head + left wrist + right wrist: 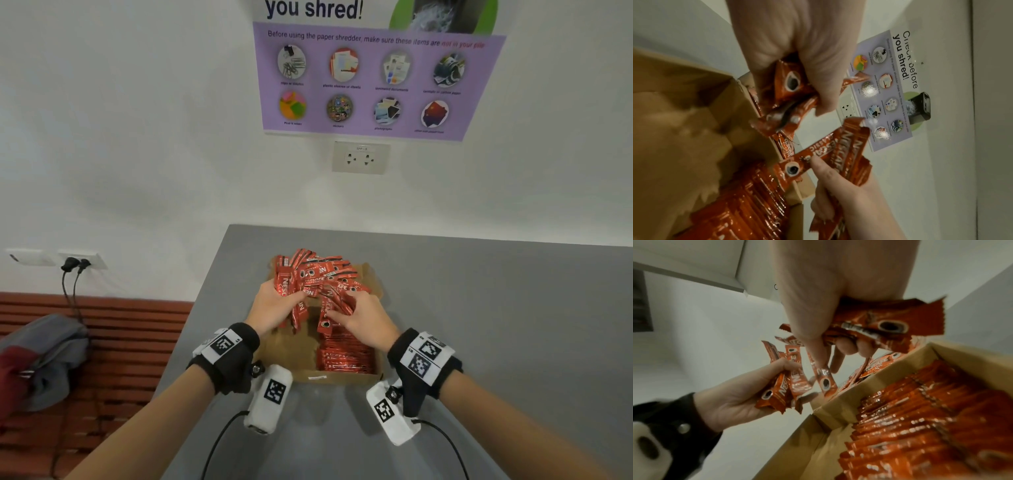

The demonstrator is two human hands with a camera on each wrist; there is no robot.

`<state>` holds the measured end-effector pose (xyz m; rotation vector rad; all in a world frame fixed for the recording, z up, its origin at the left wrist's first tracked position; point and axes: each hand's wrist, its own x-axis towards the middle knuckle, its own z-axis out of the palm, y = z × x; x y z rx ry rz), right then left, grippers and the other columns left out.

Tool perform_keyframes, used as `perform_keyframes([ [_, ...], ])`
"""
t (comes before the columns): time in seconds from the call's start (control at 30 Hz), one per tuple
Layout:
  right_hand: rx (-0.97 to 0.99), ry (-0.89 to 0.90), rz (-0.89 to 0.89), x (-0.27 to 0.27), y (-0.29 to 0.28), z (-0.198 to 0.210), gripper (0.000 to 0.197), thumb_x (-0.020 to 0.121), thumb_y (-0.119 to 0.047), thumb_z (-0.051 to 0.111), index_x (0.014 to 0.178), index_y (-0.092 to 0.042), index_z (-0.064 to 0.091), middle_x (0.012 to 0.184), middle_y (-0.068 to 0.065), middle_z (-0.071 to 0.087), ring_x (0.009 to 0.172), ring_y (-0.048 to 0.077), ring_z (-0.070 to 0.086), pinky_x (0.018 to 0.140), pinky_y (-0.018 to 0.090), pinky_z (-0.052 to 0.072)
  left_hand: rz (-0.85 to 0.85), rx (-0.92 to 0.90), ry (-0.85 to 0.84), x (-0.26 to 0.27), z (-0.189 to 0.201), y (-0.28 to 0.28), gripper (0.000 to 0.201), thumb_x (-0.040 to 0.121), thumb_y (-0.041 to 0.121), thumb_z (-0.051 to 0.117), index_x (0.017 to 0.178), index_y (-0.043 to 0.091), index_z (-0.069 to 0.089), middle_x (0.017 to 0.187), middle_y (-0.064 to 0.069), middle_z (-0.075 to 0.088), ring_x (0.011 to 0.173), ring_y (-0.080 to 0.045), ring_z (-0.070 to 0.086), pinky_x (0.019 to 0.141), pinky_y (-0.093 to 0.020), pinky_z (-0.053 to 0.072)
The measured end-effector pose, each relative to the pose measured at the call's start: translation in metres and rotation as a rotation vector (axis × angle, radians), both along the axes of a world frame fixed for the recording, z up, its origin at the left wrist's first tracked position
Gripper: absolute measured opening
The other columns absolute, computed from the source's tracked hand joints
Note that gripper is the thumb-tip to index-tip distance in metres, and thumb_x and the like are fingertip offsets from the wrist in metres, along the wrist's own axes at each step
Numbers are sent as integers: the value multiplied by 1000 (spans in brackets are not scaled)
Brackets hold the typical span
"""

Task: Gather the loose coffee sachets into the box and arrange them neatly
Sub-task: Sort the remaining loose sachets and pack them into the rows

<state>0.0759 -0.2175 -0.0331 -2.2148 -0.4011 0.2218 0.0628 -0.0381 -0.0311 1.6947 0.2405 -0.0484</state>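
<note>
While both hands reach over the far half of the cardboard box, the left hand has its fingers curled round a small bundle of red coffee sachets, their lower ends sticking out below the palm. The right hand also grips several sachets against the palm, and its thumb and forefinger pinch one more sachet that hangs end down near the left hand's bundle. Beyond the hands, a loose heap of sachets lies fanned out in all directions across the far end of the box, some spilling over its rim. In the near right part of the box, a neat row of sachets stands packed edge to edge; the near left part shows bare cardboard floor. The box sits on a grey table pushed against a white wall. On the wall hang a purple poster about paper shredding and, just below it, a double socket. Both wrists wear black bands with white marker tags.
</note>
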Motion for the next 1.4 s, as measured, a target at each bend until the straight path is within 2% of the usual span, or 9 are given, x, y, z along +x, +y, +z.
perform_keyframes([
  [0.1, -164, -78, 48, 13, 12, 5, 18, 85, -22, 67, 101, -13, 67, 96, -1, 70, 86, 11, 64, 79, 24, 50, 68, 10, -17, 2, -2, 7, 9, 83, 7, 65, 86, 15, 67, 90, -9, 72, 86, -26, 69, 84, -42, 55],
  [0.27, -470, -148, 280, 28, 42, 9, 15, 87, -20, 64, 99, -11, 67, 91, 2, 69, 74, 13, 60, 67, 22, 47, 219, 109, -52, 5, 1, 27, 7, 87, 7, 58, 82, 10, 59, 74, -2, 65, 69, -20, 63, 70, -35, 53],
  [0.37, -619, -211, 382, 30, 61, 7, 22, 84, -22, 67, 102, -9, 65, 91, 5, 68, 81, 20, 63, 69, 29, 50, 148, 378, -63, 10, 2, 36, 9, 87, 8, 60, 95, 9, 56, 74, -2, 61, 64, -16, 58, 60, -23, 46],
  [0.53, -757, -295, 423, 31, 76, 7, 20, 84, -17, 66, 98, -3, 59, 93, 12, 66, 86, 29, 63, 70, 36, 52, -44, 707, 12, 13, -10, 46, 18, 83, 9, 62, 70, 14, 51, 71, -4, 62, 57, -10, 54, 48, -11, 36],
  [0.7, -866, -309, 449, 33, 76, 7, 21, 84, -17, 66, 97, -3, 57, 97, 13, 64, 90, 30, 62, 67, 35, 45, -131, 694, 68, 13, -22, 50, 18, 83, 14, 67, 72, 15, 53, 77, -2, 62, 66, -11, 56, 56, -12, 39],
  [0.87, -876, -387, 484, 31, 81, 5, 17, 88, -14, 58, 100, -2, 59, 102, 14, 65, 94, 31, 62, 70, 35, 44, -149, 759, 67, 14, -26, 48, 6, 80, 11, 66, 83, 8, 61, 87, -12, 69, 81, -27, 65, 75, -34, 53],
  [0.97, -885, -411, 480, 30, 82, 6, 18, 89, -12, 58, 103, -1, 59, 105, 15, 64, 97, 32, 62, 71, 36, 44, -145, 766, 84, 14, -26, 48, 16, 81, 10, 66, 96, 4, 64, 93, -13, 69, 86, -28, 65, 75, -30, 50],
  [1.23, -926, -428, 436, 30, 85, 3, 18, 90, -1, 47, 102, -3, 60, 104, 13, 65, 96, 31, 62, 67, 33, 38, -151, 774, 85, 14, -27, 48, 15, 83, 13, 66, 95, 5, 62, 96, -13, 68, 87, -26, 64, 75, -27, 47],
  [1.4, -891, -362, 370, 40, 83, -3, 10, 86, -10, 56, 96, -9, 59, 95, 9, 66, 88, 28, 63, 64, 32, 42, -152, 762, 89, 13, -27, 48, 20, 84, 14, 66, 101, 6, 61, 98, -11, 68, 91, -25, 63, 77, -26, 47],
])
